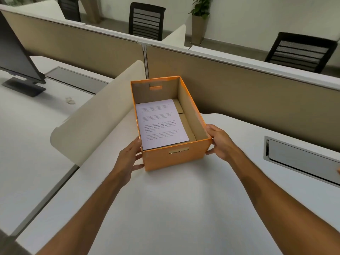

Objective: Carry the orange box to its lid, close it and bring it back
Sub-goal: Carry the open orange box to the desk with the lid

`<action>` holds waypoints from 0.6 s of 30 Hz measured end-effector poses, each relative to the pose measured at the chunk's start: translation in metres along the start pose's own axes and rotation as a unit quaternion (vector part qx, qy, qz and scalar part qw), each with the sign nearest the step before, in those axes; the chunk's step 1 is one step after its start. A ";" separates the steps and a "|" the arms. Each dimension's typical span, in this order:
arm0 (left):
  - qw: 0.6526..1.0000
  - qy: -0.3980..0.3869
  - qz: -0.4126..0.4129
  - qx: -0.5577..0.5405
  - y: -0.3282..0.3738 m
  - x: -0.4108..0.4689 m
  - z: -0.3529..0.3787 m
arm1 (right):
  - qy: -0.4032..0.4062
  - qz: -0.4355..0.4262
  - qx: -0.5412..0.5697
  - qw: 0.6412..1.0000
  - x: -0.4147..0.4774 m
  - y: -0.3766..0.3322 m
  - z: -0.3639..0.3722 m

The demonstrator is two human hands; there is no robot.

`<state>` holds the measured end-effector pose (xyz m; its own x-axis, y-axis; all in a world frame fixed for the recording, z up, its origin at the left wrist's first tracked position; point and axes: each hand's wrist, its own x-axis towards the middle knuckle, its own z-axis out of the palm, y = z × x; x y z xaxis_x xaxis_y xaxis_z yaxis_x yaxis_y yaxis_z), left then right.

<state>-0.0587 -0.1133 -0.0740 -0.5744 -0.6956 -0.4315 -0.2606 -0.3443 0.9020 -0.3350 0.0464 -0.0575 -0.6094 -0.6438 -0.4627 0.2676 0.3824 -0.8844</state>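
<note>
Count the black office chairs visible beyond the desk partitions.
3: one chair at top centre, another chair at upper right, a third chair cropped at upper left. Partitions may hide others.

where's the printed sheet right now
In the head view the printed sheet lies flat on the floor of the open orange box, toward its left wall, with the box on the white desk between both hands.

Both arms extended; left hand [129, 156], right hand [219, 142] clasping, fingers [209, 128] curled.

Soft, even overhead light, slightly dim and greenish; faint shadows spread under the forearms on the desk [165, 208]. Edges bow from wide-angle distortion, mildly blurred.
</note>
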 end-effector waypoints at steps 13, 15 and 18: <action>0.998 -0.028 0.048 0.028 0.006 -0.051 0.041 | 0.053 -0.022 0.043 0.997 -0.097 0.026 -0.054; 0.998 -0.038 0.050 0.033 0.004 -0.062 0.054 | 0.069 -0.018 0.055 0.996 -0.118 0.035 -0.070; 0.996 -0.055 0.052 0.043 0.000 -0.085 0.077 | 0.095 -0.017 0.071 0.993 -0.155 0.049 -0.093</action>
<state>-0.0702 -0.0057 -0.0362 -0.6824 -0.6497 -0.3350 -0.2580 -0.2148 0.9420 -0.2968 0.2262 -0.0234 -0.7454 -0.5132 -0.4253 0.3388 0.2578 -0.9049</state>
